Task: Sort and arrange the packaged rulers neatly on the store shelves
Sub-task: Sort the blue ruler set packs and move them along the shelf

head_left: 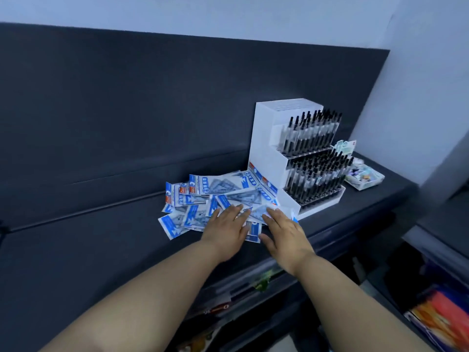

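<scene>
Head view shows the packaged rulers (215, 191) in a loose, overlapping heap on the dark shelf (101, 237), the heap's right side touching the white pen stand (269, 138). The left hand (227, 231) and right hand (284, 232) lie flat on the near packets, fingers (228, 210) straight and spread, pressing down and gripping nothing. The glossy packets look slippery, so I judge that a sideways push could shove them into the stand and jog the pens, while a pull toward the body could spill some over the shelf's front edge.
</scene>
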`<action>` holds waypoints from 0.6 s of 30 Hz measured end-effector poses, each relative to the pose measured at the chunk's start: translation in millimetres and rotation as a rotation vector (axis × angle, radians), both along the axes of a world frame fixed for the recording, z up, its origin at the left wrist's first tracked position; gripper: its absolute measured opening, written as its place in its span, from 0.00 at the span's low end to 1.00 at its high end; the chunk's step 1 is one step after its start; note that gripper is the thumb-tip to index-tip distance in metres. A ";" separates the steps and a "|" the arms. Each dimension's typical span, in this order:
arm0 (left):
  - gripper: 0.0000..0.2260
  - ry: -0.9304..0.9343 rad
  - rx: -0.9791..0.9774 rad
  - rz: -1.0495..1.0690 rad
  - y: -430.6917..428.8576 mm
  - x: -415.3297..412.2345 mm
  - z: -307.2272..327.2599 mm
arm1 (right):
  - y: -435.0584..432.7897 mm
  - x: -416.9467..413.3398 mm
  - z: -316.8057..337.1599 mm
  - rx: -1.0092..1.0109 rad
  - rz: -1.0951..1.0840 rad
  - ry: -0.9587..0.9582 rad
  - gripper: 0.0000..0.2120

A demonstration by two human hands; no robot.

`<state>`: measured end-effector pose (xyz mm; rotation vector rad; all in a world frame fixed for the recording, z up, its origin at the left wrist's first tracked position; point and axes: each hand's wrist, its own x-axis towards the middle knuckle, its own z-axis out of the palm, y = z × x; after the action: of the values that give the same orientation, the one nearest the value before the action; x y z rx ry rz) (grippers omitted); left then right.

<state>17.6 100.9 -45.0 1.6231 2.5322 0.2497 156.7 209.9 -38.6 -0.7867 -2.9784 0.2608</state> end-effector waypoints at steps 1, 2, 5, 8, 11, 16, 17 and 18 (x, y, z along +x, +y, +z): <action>0.23 -0.012 -0.014 0.026 1.6 -6.9 -1.6 | 4.5 -9.8 -2.3 -0.001 0.022 -0.014 0.27; 0.23 -0.022 -0.035 0.054 2.6 -15.6 -4.1 | 8.7 -20.9 -3.2 -0.002 0.043 -0.038 0.27; 0.23 -0.051 -0.114 0.132 2.3 -38.9 -13.2 | 20.1 -52.4 -2.3 -0.021 0.104 -0.077 0.31; 0.24 -0.003 -0.190 0.162 5.9 -45.3 -22.3 | 36.9 -78.7 -4.6 -0.060 0.146 -0.108 0.31; 0.24 0.000 -0.199 0.165 11.2 -44.8 -25.8 | 53.2 -96.7 -9.5 -0.081 0.188 -0.167 0.33; 0.25 -0.049 -0.179 0.181 12.6 -50.7 -27.2 | 70.8 -103.6 -19.5 -0.131 0.221 -0.083 0.33; 0.25 -0.066 -0.172 0.189 12.2 -50.9 -27.4 | 73.2 -103.0 -21.5 -0.143 0.235 -0.055 0.34; 0.25 -0.083 -0.169 0.196 11.9 -50.9 -26.7 | 74.9 -102.5 -23.3 -0.156 0.246 -0.030 0.36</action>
<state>-33.3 112.8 -71.7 1.2801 2.5723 0.1147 54.2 284.8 -61.9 -0.4355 -3.1110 0.5019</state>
